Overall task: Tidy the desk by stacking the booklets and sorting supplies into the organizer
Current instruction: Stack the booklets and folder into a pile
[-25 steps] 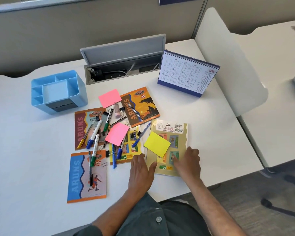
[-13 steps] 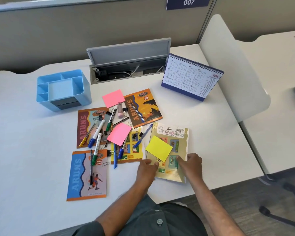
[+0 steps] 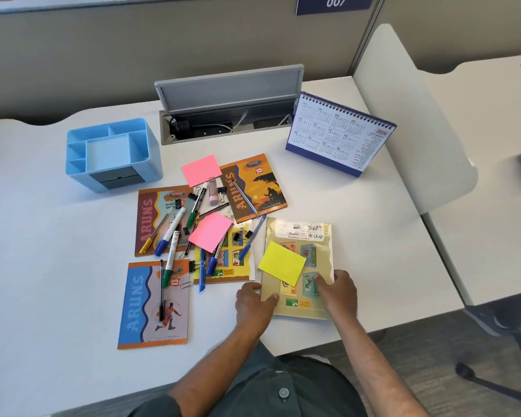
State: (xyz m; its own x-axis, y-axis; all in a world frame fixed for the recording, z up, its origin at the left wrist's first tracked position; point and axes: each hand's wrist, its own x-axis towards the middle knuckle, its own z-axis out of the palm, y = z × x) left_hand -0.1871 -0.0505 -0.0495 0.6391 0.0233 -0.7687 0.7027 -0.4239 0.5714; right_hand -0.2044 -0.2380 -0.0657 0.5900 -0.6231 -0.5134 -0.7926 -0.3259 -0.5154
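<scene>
A tan booklet [image 3: 319, 254] lies face down at the desk's front right with a yellow sticky pad [image 3: 282, 263] on it. My left hand [image 3: 253, 305] grips its left edge, thumb on top. My right hand [image 3: 339, 291] grips its right edge. Several more booklets lie to the left: a blue one [image 3: 139, 308], a brown one [image 3: 146, 218], an orange one [image 3: 262, 188] and a yellow one [image 3: 232, 263]. Pens, markers [image 3: 170, 231], binder clips and two pink sticky pads [image 3: 209, 231] are scattered over them. The blue organizer [image 3: 115, 155] stands at the back left.
A desk calendar [image 3: 340, 133] stands at the back right. An open cable hatch [image 3: 226, 115] sits at the desk's back middle. A white divider panel [image 3: 412, 124] borders the desk on the right, with another desk beyond it.
Both hands moved from lying flat on the tan booklet's lower part to gripping its left and right edges. The booklet's near edge has shifted slightly.
</scene>
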